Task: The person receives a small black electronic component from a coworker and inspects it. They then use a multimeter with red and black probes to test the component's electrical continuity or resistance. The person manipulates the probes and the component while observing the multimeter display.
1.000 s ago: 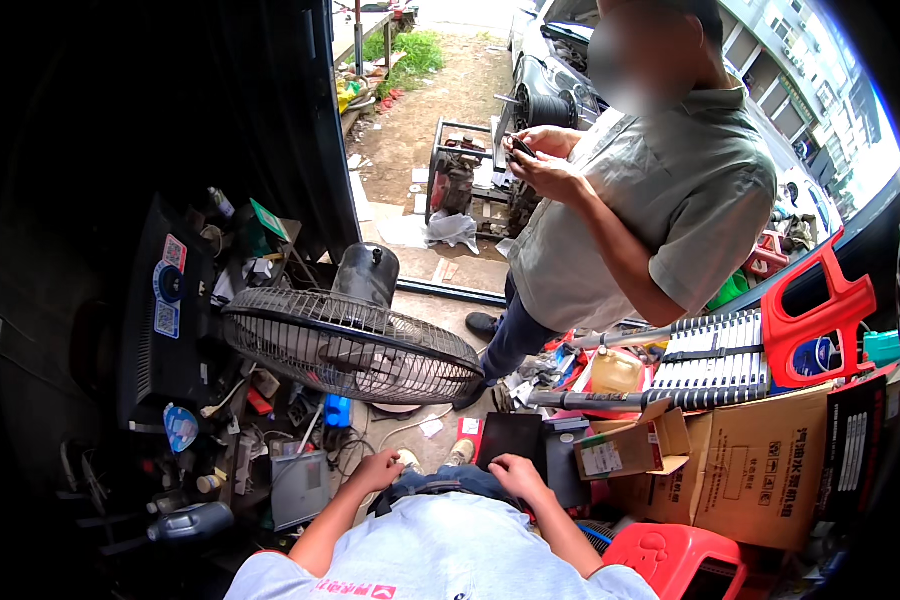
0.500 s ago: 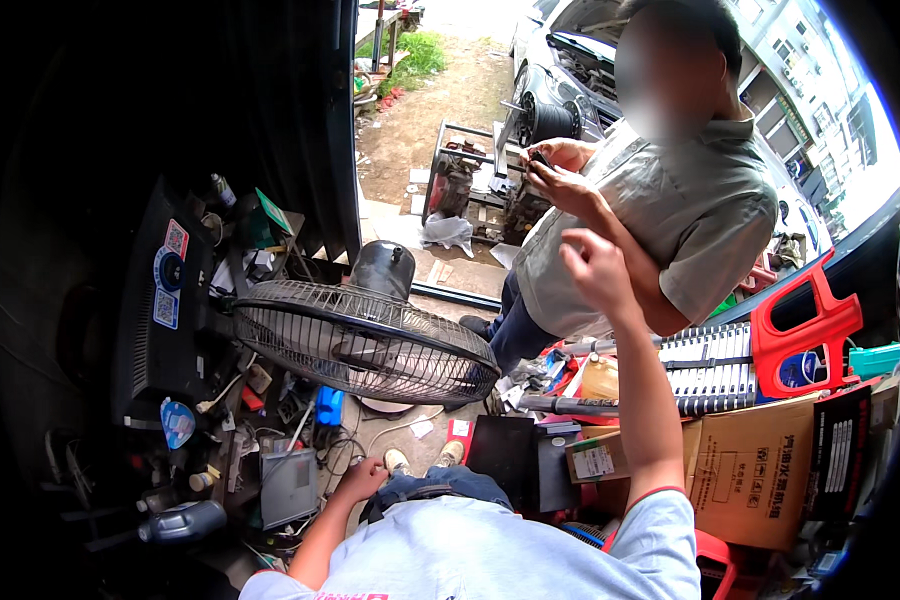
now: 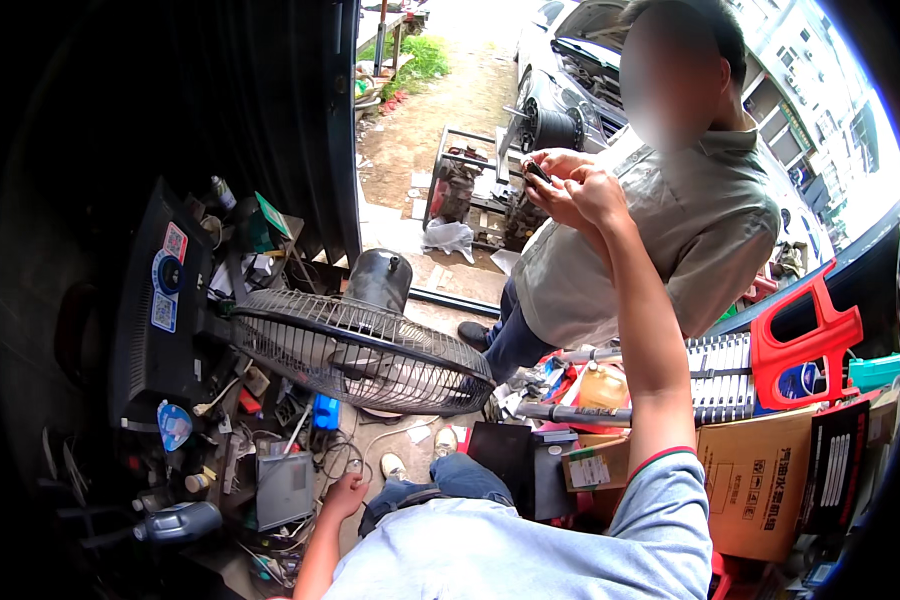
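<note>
My right arm stretches forward to another person, and my right hand (image 3: 598, 196) is right beside that person's hands (image 3: 560, 180). Its fingers are curled in, and whatever they may hold is hidden. A small dark object (image 3: 538, 172) rests in the other person's fingers. Low at my left side, my left hand (image 3: 345, 496) hangs with its fingers bent closed. Something small and pale shows just above it, too small to name. A large black fan (image 3: 365, 350) with a wire cage stands between me and the doorway.
Left, a dark monitor-like panel (image 3: 162, 310) rises above clutter and a grey bottle (image 3: 180, 522). Right are a cardboard box (image 3: 755, 480), a red plastic stool (image 3: 805, 330) and a folded ladder (image 3: 720, 375). Outside stand a metal-framed machine (image 3: 460, 185) and a car (image 3: 560, 90) with its hood raised.
My right hand has moved up and forward to the other person's hands. My left hand has dropped slightly down and left, its fingers now more curled.
</note>
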A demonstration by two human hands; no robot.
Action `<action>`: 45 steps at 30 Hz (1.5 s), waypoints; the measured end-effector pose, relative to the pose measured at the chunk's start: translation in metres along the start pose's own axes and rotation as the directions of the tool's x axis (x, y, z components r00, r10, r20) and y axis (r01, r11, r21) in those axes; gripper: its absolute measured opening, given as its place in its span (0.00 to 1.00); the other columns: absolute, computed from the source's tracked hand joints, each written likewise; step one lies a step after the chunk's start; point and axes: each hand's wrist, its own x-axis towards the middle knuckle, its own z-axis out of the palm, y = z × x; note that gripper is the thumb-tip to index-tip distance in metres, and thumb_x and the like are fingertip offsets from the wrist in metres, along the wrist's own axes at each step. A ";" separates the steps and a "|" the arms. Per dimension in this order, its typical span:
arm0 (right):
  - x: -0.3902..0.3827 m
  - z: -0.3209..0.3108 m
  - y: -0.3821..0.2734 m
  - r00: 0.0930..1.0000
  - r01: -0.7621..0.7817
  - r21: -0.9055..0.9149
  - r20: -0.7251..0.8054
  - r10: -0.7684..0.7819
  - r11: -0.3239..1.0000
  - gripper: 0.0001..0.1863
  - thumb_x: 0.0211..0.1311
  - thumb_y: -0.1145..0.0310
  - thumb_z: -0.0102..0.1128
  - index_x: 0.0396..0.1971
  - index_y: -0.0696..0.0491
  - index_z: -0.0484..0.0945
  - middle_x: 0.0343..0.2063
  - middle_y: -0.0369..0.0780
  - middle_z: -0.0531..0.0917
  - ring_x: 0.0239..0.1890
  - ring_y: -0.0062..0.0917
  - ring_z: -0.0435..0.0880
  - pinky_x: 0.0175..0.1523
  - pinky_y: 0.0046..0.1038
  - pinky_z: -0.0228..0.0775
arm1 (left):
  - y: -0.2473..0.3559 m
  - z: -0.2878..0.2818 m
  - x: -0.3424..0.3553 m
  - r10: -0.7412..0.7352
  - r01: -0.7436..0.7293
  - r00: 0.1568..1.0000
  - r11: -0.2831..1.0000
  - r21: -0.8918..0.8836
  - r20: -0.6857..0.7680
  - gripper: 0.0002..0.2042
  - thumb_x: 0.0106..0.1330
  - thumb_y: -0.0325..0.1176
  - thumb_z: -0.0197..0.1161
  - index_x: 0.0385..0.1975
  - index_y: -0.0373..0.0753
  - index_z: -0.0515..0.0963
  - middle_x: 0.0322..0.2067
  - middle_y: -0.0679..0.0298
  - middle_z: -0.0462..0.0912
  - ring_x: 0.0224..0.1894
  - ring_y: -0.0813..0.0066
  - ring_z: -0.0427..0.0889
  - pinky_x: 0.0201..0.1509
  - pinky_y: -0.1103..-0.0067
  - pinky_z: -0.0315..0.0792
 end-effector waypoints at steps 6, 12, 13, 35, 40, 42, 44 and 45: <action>0.067 0.029 0.039 0.811 -0.458 0.767 0.567 -0.143 0.449 0.06 0.62 0.77 0.51 0.39 0.54 0.73 0.29 0.40 0.78 0.33 0.28 0.77 0.45 0.32 0.74 | 0.032 0.007 -0.020 -0.057 0.056 0.998 0.998 -0.038 -0.025 0.21 0.59 0.45 0.61 0.47 0.40 0.76 0.39 0.54 0.83 0.43 0.60 0.82 0.47 0.71 0.74; 0.144 0.038 0.104 0.694 -0.245 0.374 0.712 -0.107 0.895 0.10 0.60 0.68 0.59 0.41 0.51 0.73 0.27 0.35 0.81 0.31 0.23 0.81 0.40 0.27 0.74 | 0.054 0.019 -0.026 -0.045 0.041 0.997 0.997 -0.060 -0.068 0.20 0.58 0.42 0.62 0.47 0.37 0.76 0.37 0.53 0.83 0.41 0.60 0.83 0.46 0.71 0.75; 0.140 0.044 0.109 0.844 -0.021 0.049 0.536 -0.009 0.999 0.13 0.58 0.65 0.62 0.40 0.52 0.74 0.27 0.36 0.83 0.31 0.23 0.83 0.39 0.27 0.74 | 0.056 0.020 -0.025 -0.037 0.033 0.997 0.998 -0.053 -0.073 0.20 0.58 0.42 0.62 0.47 0.37 0.76 0.37 0.53 0.83 0.40 0.60 0.83 0.45 0.71 0.75; -0.173 -0.007 -0.100 0.453 0.723 -0.457 -0.253 -0.855 0.518 0.13 0.46 0.70 0.64 0.34 0.58 0.80 0.28 0.39 0.77 0.27 0.30 0.75 0.36 0.31 0.66 | 0.259 -0.073 -0.123 0.686 -0.614 0.726 0.617 -0.493 -0.044 0.07 0.62 0.26 0.61 0.37 0.32 0.80 0.35 0.59 0.82 0.36 0.74 0.81 0.39 0.80 0.75; -0.245 -0.008 -0.106 0.661 0.673 -0.268 -0.201 -0.723 0.689 0.13 0.49 0.66 0.67 0.33 0.58 0.80 0.25 0.40 0.78 0.22 0.28 0.77 0.26 0.27 0.68 | 0.340 -0.068 -0.130 0.884 -0.936 0.338 0.281 -0.212 -0.323 0.24 0.57 0.22 0.64 0.55 0.27 0.67 0.54 0.43 0.70 0.44 0.59 0.80 0.43 0.76 0.78; -0.266 0.000 -0.105 0.757 0.595 -0.135 -0.237 -0.609 0.792 0.14 0.49 0.67 0.68 0.33 0.60 0.79 0.25 0.42 0.79 0.22 0.30 0.78 0.26 0.27 0.70 | 0.362 -0.055 -0.119 0.912 -0.970 0.232 0.243 -0.009 -0.339 0.30 0.55 0.22 0.66 0.58 0.25 0.62 0.56 0.40 0.68 0.48 0.52 0.79 0.45 0.73 0.78; -0.282 0.009 -0.109 0.833 0.505 -0.046 -0.234 -0.501 0.862 0.15 0.48 0.68 0.70 0.33 0.60 0.79 0.26 0.43 0.79 0.22 0.30 0.79 0.26 0.27 0.71 | 0.364 -0.037 -0.109 0.903 -0.977 0.177 0.208 0.038 -0.393 0.33 0.53 0.21 0.67 0.59 0.24 0.60 0.54 0.39 0.70 0.49 0.52 0.79 0.44 0.75 0.79; -0.289 0.013 -0.110 0.856 0.461 -0.021 -0.254 -0.450 0.887 0.14 0.47 0.69 0.70 0.33 0.60 0.79 0.27 0.44 0.79 0.23 0.30 0.79 0.26 0.27 0.71 | 0.362 -0.030 -0.106 0.893 -0.978 0.196 0.207 -0.017 -0.405 0.32 0.53 0.21 0.67 0.59 0.24 0.60 0.53 0.40 0.71 0.48 0.53 0.79 0.44 0.75 0.79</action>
